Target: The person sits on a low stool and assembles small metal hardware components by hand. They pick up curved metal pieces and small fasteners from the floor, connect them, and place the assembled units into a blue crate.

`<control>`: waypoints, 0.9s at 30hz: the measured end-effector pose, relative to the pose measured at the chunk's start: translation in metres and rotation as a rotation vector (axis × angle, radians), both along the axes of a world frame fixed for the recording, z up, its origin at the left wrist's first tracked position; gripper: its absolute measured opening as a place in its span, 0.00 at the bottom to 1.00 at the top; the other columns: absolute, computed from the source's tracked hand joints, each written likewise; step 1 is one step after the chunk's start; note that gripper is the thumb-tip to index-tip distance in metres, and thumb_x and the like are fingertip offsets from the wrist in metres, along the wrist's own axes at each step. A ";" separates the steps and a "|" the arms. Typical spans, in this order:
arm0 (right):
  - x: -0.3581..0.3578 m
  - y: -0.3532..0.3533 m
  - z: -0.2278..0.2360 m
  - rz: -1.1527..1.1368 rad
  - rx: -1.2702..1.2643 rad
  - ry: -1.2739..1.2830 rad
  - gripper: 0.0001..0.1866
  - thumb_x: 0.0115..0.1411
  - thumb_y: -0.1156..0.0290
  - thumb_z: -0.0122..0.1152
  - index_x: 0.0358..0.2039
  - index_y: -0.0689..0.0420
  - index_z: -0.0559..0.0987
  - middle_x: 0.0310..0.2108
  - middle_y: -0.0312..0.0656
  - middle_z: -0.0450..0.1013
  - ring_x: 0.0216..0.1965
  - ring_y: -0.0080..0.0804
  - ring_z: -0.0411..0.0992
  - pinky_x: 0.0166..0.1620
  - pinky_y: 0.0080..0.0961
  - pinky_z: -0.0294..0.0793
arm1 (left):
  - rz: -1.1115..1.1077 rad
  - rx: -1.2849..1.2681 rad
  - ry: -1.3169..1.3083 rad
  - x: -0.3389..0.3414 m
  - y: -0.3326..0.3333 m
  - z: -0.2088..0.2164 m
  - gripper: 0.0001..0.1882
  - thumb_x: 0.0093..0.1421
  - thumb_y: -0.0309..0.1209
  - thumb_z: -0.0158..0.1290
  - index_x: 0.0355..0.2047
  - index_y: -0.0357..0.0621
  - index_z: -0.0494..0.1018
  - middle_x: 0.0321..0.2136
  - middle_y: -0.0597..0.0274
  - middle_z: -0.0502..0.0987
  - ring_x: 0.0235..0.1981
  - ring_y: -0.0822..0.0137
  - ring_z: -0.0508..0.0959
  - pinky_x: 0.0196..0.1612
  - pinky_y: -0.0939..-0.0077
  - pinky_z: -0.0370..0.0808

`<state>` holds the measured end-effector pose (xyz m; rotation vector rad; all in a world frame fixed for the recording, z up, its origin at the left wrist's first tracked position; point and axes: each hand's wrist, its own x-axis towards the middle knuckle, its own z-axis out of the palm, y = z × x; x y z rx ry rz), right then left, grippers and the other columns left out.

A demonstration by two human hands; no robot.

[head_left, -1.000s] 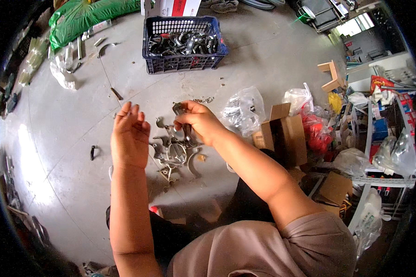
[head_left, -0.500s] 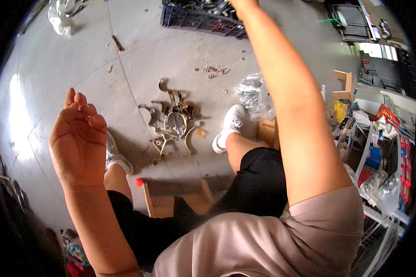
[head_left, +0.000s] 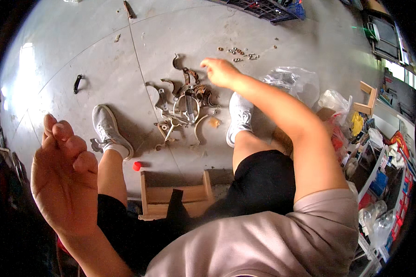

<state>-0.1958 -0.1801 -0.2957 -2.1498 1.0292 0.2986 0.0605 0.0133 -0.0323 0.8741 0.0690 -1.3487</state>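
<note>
My left hand is raised at the left, palm toward me, with its fingers loosely bent and nothing visible in its palm. My right hand hovers above the floor near the pile, its index finger extended and no held object visible. A pile of curved metal clamps and brackets, some rusty, lies between my feet. In it are a metal ring and a pale three-armed bracket. Several small nuts and washers lie scattered beyond my right hand.
A dark plastic crate holding metal parts stands at the far edge. Clear plastic bags lie by my right shoe. A red cap sits near a wooden stool. Cluttered shelving stands at the right.
My right hand has come back from the crate toward the metal pile. My left hand has moved lower and left. The view has shifted, with the crate now higher and farther right.
</note>
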 end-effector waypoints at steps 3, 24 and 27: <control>0.017 0.022 -0.021 0.171 0.137 0.105 0.21 0.43 0.69 0.53 0.42 0.47 0.72 0.37 0.47 0.72 0.40 0.44 0.70 0.41 0.38 0.69 | 0.003 0.086 0.028 -0.010 0.002 -0.006 0.16 0.60 0.28 0.39 0.48 0.37 0.59 0.35 0.61 0.67 0.31 0.73 0.68 0.30 0.80 0.67; -0.059 0.035 0.058 0.052 -0.361 -0.799 0.10 0.38 0.78 0.66 0.23 0.57 0.74 0.21 0.38 0.70 0.21 0.33 0.70 0.23 0.24 0.68 | -0.024 0.264 0.007 -0.052 -0.001 -0.019 0.09 0.57 0.26 0.43 0.39 0.39 0.64 0.28 0.63 0.69 0.27 0.72 0.70 0.27 0.80 0.66; -0.065 0.040 0.070 0.109 -0.636 -0.881 0.10 0.39 0.74 0.65 0.25 0.55 0.74 0.23 0.37 0.69 0.24 0.33 0.69 0.26 0.28 0.69 | -0.134 0.409 -0.113 -0.062 -0.001 -0.026 0.07 0.57 0.28 0.44 0.36 0.41 0.66 0.27 0.65 0.70 0.26 0.73 0.70 0.28 0.81 0.67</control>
